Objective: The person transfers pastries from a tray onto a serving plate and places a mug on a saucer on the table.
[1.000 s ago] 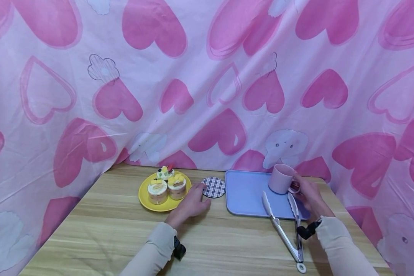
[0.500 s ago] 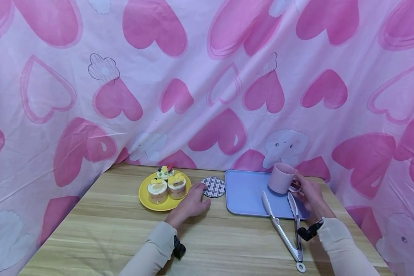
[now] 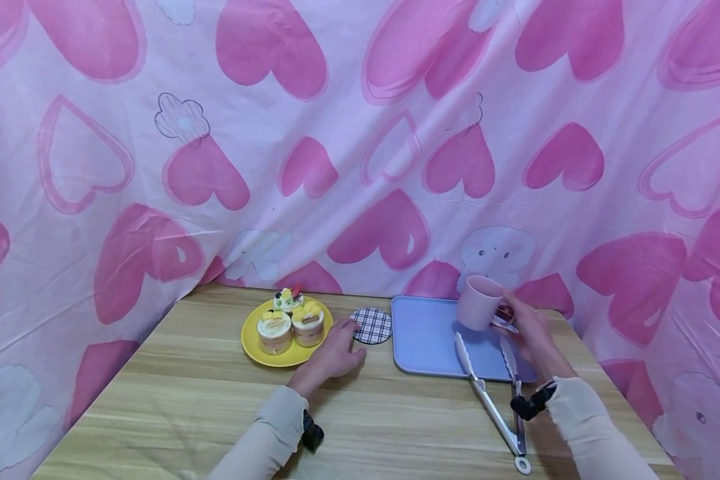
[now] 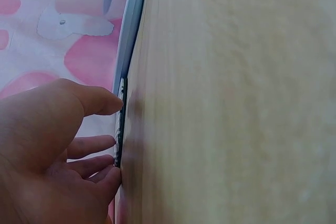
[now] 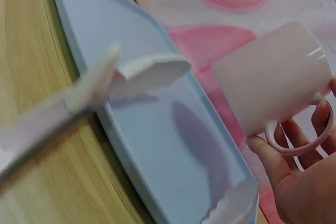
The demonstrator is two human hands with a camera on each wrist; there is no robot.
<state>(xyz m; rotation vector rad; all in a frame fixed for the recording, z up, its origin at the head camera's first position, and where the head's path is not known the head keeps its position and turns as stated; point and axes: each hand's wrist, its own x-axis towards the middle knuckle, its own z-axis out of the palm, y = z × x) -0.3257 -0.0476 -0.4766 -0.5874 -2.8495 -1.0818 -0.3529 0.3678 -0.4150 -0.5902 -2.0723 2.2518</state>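
Observation:
My right hand (image 3: 529, 330) grips the handle of a pink mug (image 3: 479, 303), which is raised over the blue tray (image 3: 426, 337). In the right wrist view the fingers curl through the handle, and the mug (image 5: 275, 77) hangs clear of the tray, its shadow falling below. My left hand (image 3: 336, 350) rests low at the table between the yellow plate and a round checked coaster (image 3: 372, 325). Its fingertips lie right at the coaster's left edge, with thumb and fingers relaxed and apart. The left wrist view shows the coaster (image 4: 120, 124) edge-on beside the fingertips.
Spread metal tongs (image 3: 497, 407) lie with their white tips over the tray's front edge, below the mug. The yellow plate (image 3: 252, 350) at left carries three dessert cups (image 3: 274, 335). A pink heart-patterned curtain (image 3: 360, 167) closes off the table's back.
My right hand has lifted the mug off the tray and moved it slightly to the left, tilting it a little. The left hand has stayed in place.

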